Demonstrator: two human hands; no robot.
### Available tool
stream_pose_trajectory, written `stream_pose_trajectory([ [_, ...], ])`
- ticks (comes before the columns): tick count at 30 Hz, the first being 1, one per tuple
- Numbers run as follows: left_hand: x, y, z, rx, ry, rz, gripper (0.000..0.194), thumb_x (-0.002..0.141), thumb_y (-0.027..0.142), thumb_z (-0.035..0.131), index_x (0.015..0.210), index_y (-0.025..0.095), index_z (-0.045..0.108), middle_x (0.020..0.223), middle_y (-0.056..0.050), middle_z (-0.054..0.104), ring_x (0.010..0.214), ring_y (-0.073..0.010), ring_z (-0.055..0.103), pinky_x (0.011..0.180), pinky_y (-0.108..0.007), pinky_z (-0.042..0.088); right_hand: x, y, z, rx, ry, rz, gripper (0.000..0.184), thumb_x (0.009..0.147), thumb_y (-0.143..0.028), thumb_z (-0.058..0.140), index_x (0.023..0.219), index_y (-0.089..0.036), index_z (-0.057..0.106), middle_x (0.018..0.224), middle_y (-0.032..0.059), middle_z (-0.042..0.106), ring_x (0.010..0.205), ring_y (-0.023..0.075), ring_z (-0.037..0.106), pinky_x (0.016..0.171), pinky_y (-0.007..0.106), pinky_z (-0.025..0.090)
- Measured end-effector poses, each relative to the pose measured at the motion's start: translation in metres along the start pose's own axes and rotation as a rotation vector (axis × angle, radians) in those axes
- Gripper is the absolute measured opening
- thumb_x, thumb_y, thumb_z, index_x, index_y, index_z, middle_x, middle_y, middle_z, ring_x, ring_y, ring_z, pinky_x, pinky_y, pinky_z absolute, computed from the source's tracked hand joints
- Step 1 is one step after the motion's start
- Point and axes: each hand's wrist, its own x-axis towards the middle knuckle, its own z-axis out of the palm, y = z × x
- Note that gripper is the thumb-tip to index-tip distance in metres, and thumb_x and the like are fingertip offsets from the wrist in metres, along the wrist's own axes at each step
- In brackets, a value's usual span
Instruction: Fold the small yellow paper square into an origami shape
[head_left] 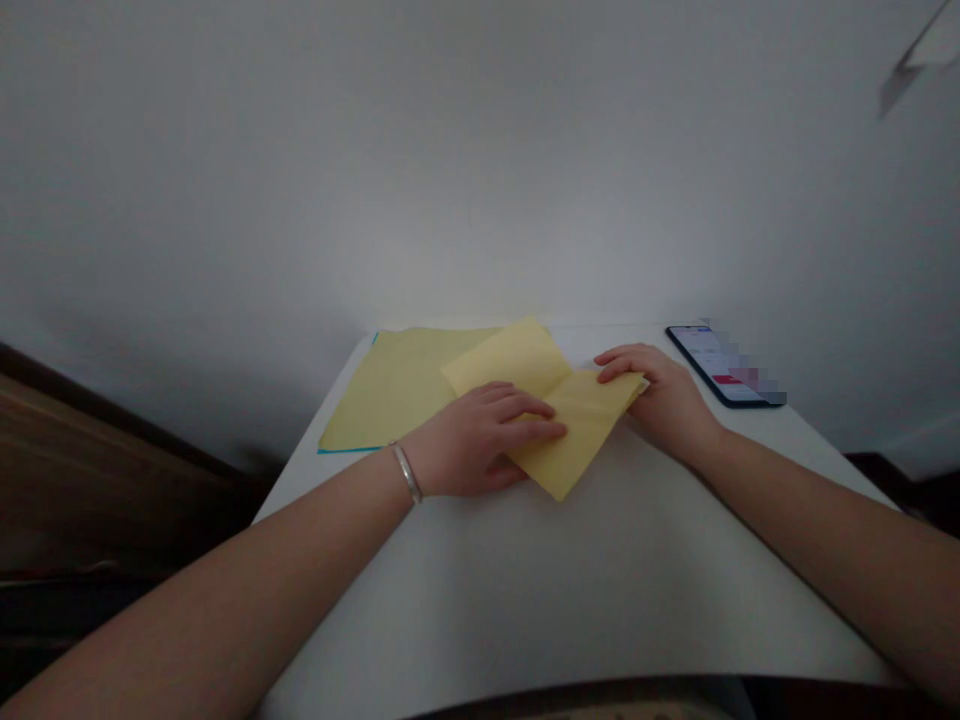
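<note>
On my feed, the yellow paper (pixel 592 430) is at the middle of the far part of the white tabletop (pixel 570 610), between my two hands. I can read some folding as done: a crease near its centre sets off an upper-left panel from a lower-right one, and the two meet at an angle. What I can't see finished is a flat, closed shape; the panels lie spread, and the right-hand corner sits up in my grip. I can't tell how many layers there are.

My right hand (pixel 671 400) is closed on that corner, fingers over the edge, with the thumb mostly hidden. My left hand (pixel 480 440), below a silvery bracelet (pixel 406 473), lies over the paper's left part, fingers loosely extended onto its face. I can't make out whether its thumb pinches from beneath.

Behind my left hand lies a larger yellow sheet (pixel 397 385), uncreased as far as I can see, with blue edging (pixel 349 451) peeking out under it. A lit smartphone (pixel 720 370) rests beyond my right hand.
</note>
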Motion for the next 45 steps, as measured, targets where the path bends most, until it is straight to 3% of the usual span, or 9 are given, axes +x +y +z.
stream_pose_trajectory([
  [4, -0.004, -0.003, 0.001, 0.049, -0.075, -0.027, 0.053, 0.08, 0.026, 0.054, 0.132, 0.021, 0.043, 0.13, -0.011, 0.051, 0.118, -0.0239, 0.047, 0.104, -0.044, 0.03, -0.001, 0.01, 0.005, -0.038, -0.11, -0.014, 0.011, 0.071, -0.017, 0.06, 0.08, -0.022, 0.064, 0.099, 0.0067, 0.067, 0.092, 0.0208, 0.061, 0.082, 0.041, 0.047],
  [8, -0.006, -0.003, 0.002, 0.114, -0.143, -0.054, 0.048, 0.087, 0.026, 0.045, 0.134, 0.021, 0.04, 0.135, -0.008, 0.048, 0.121, -0.022, 0.047, 0.109, -0.047, 0.019, 0.0, 0.014, 0.005, -0.145, -0.207, -0.119, 0.031, 0.068, -0.01, 0.058, 0.097, -0.019, 0.065, 0.106, 0.0085, 0.066, 0.1, 0.0225, 0.058, 0.09, 0.043, 0.045],
  [14, -0.004, -0.005, 0.007, 0.146, -0.13, -0.057, 0.043, 0.091, 0.034, 0.042, 0.132, 0.021, 0.043, 0.132, -0.01, 0.052, 0.118, -0.0213, 0.05, 0.11, -0.048, 0.016, 0.0, 0.002, -0.001, -0.249, -0.319, -0.303, 0.044, 0.065, -0.01, 0.061, 0.107, -0.023, 0.064, 0.118, 0.0065, 0.062, 0.118, 0.0265, 0.047, 0.098, 0.047, 0.04],
  [20, -0.002, -0.007, 0.011, 0.131, -0.096, -0.032, 0.037, 0.091, 0.03, 0.044, 0.125, 0.018, 0.049, 0.125, -0.01, 0.058, 0.115, -0.0203, 0.053, 0.11, -0.047, 0.02, -0.004, -0.018, 0.003, -0.171, -0.506, -0.538, 0.047, 0.074, -0.016, 0.055, 0.121, -0.021, 0.057, 0.123, 0.0053, 0.06, 0.122, 0.0227, 0.046, 0.102, 0.043, 0.04],
  [28, -0.002, -0.007, 0.008, 0.216, -0.064, -0.024, 0.027, 0.092, 0.034, 0.044, 0.108, 0.021, 0.06, 0.113, -0.004, 0.065, 0.109, -0.0192, 0.056, 0.111, -0.046, 0.017, -0.007, -0.021, 0.0, -0.153, -0.604, -0.519, 0.027, 0.077, -0.016, 0.051, 0.1, -0.017, 0.065, 0.115, 0.007, 0.065, 0.109, 0.018, 0.057, 0.094, 0.033, 0.047],
  [32, -0.002, -0.007, 0.006, 0.25, -0.052, -0.018, 0.025, 0.092, 0.034, 0.043, 0.104, 0.022, 0.062, 0.111, -0.001, 0.066, 0.11, -0.019, 0.055, 0.109, -0.043, 0.021, -0.004, -0.023, -0.008, -0.151, -0.646, -0.423, 0.032, 0.067, -0.015, 0.055, 0.097, -0.017, 0.062, 0.113, 0.0101, 0.065, 0.105, 0.0203, 0.059, 0.089, 0.035, 0.048],
  [36, -0.003, -0.008, 0.007, 0.249, -0.054, -0.005, 0.024, 0.092, 0.033, 0.043, 0.104, 0.022, 0.062, 0.11, -0.001, 0.066, 0.108, -0.018, 0.055, 0.108, -0.042, 0.023, -0.001, -0.023, -0.014, -0.124, -0.686, -0.376, 0.037, 0.065, -0.017, 0.058, 0.102, -0.017, 0.06, 0.109, 0.0089, 0.065, 0.102, 0.0199, 0.06, 0.086, 0.034, 0.049],
  [41, -0.002, -0.009, 0.01, 0.266, -0.038, 0.031, 0.024, 0.093, 0.032, 0.042, 0.104, 0.023, 0.062, 0.11, 0.0, 0.066, 0.101, -0.016, 0.058, 0.104, -0.039, 0.029, 0.0, -0.018, -0.011, -0.078, -0.704, -0.514, 0.042, 0.068, -0.019, 0.057, 0.11, -0.018, 0.06, 0.115, 0.006, 0.064, 0.11, 0.02, 0.055, 0.094, 0.033, 0.045],
  [45, -0.001, -0.008, 0.01, 0.269, -0.018, 0.06, 0.024, 0.094, 0.03, 0.042, 0.104, 0.023, 0.062, 0.109, 0.0, 0.066, 0.099, -0.015, 0.059, 0.099, -0.036, 0.033, -0.001, -0.016, -0.007, -0.026, -0.683, -0.536, 0.035, 0.068, -0.016, 0.057, 0.102, -0.02, 0.065, 0.112, 0.0034, 0.066, 0.106, 0.0186, 0.058, 0.09, 0.03, 0.046],
])
